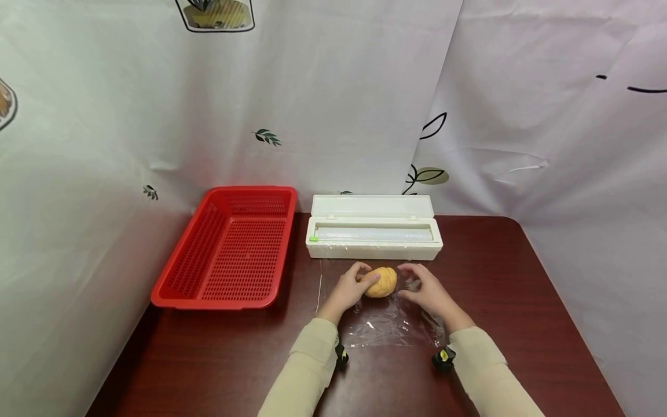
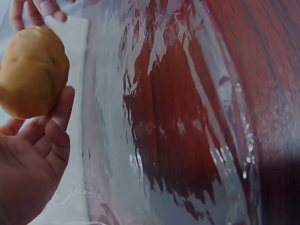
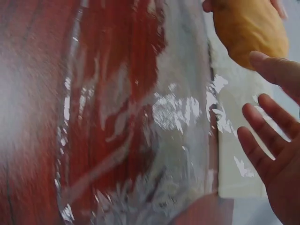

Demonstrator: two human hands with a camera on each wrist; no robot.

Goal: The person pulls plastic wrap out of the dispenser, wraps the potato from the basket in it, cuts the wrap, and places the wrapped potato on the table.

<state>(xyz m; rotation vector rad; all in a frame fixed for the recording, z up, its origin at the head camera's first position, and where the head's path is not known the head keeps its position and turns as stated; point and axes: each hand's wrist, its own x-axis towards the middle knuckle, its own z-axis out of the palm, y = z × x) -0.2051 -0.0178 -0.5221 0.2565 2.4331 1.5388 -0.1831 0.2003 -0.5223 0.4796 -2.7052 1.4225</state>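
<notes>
My left hand [image 1: 348, 292] holds a golden-yellow, rounded bun [image 1: 383, 282] with a creased surface, thumb on its near side and fingers at its left. In the left wrist view the bun [image 2: 35, 72] rests against the fingertips. My right hand [image 1: 428, 294] is just right of the bun, its fingers spread and slightly bent; in the right wrist view its thumb [image 3: 269, 65] overlaps the bun's edge. Beneath both hands, clear plastic wrap [image 1: 383, 330] lies wrinkled over the table, reaching back to a white wrap dispenser [image 1: 372, 252] with its lid raised.
A red perforated plastic basket [image 1: 276, 255] stands at the back left. The dispenser has a green slider [image 1: 313, 238] at its left end. The dark red wooden table [image 1: 500, 278] is bordered by white printed cloth [image 1: 333, 104].
</notes>
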